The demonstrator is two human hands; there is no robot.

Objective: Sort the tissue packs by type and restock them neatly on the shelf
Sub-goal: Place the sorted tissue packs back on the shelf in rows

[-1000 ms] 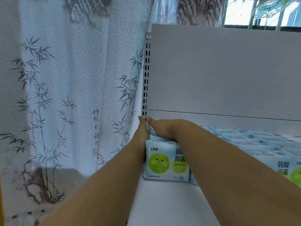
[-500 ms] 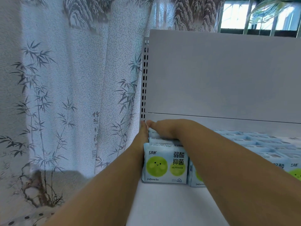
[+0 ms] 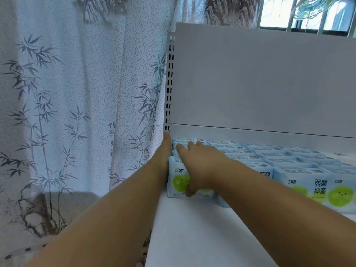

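Both bare forearms reach forward to the far left corner of a white shelf (image 3: pixel 192 228), where light blue tissue packs stand in rows running back to the shelf's rear panel (image 3: pixel 260 79). The right hand (image 3: pixel 200 162) lies over the top of the leftmost column: its fingers (image 3: pixel 182 148) are stretched fairly straight across the tops of the packs behind, while the thumb comes down over the printed face of the front pack (image 3: pixel 178 180), so this grip is wide and lightly wrapped over that pack, pressing it rather than lifting it. The front pack stands upright at the shelf's left edge, its green smiling circle partly covered by the thumb. The left hand (image 3: pixel 164 151) is flat and extended along the outer left side of the same column, fingertips near the slotted upright (image 3: pixel 169 83); its grip holds nothing, only resting against the packs' side. To the right, more tissue packs (image 3: pixel 317 187) of the same blue and green design fill the shelf in neat rows, faces forward, touching one another. A pale curtain (image 3: pixel 77 93) printed with bamboo hangs just left of the shelf, and a barred window (image 3: pixel 308 14) shows above the rear panel.
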